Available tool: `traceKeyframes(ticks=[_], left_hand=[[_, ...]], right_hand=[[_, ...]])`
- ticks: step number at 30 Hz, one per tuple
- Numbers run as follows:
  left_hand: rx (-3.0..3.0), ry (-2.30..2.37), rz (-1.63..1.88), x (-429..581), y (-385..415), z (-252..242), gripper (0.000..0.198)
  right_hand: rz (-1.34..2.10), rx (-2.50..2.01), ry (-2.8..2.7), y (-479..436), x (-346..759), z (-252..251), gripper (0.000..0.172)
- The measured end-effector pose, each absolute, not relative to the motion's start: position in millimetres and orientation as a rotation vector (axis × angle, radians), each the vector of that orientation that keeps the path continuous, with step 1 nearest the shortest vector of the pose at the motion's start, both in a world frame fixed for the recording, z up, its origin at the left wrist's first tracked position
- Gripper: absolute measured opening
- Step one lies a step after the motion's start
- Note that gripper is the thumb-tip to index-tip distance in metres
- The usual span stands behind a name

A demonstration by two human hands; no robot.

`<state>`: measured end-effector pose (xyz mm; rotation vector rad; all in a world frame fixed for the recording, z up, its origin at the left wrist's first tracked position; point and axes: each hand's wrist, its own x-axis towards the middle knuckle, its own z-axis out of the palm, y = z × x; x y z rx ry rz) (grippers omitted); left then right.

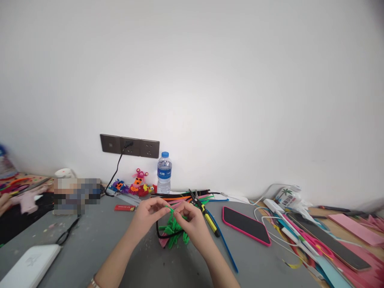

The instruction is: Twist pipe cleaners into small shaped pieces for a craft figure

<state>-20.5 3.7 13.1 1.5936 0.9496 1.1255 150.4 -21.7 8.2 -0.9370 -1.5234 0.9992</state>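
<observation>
Both hands up close together over the grey tabletop surface (93, 236), fingers bent, thumbs and fingertips pinched nearly shut. Left hand (151, 211) and right hand (192, 221) grip the upper tip of a bunch of bright green fuzzy pipe cleaners (171, 231); the bunch hangs between and just below them. Can't tell if its lower end touches the surface. Curved black fuzzy stem (158, 229) and a pink fuzzy piece (163, 242) sit at the bunch's lower left. Yellow-and-black handled pliers (211, 222) lie just beyond the right hand, long blue fuzzy stem (225, 242) alongside. Pink-cased black smartphone (246, 225) farther right. Clear blue-capped plastic bottle (165, 173) upright behind the hands, near the wall (210, 100).
</observation>
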Motion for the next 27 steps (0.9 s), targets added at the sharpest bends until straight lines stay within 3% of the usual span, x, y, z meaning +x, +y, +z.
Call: traceKeyframes(ticks=[7,27], left_hand=[[1.509,0.971,1.121,-19,-1,20,0.026],[1.382,0.882,1.119,-20,-4,20,0.025]], right_hand=[[1.015,-0.924,-1.483,-24,152,9,0.017],[0.907,-0.834,-1.499,-25,154,11,0.011]])
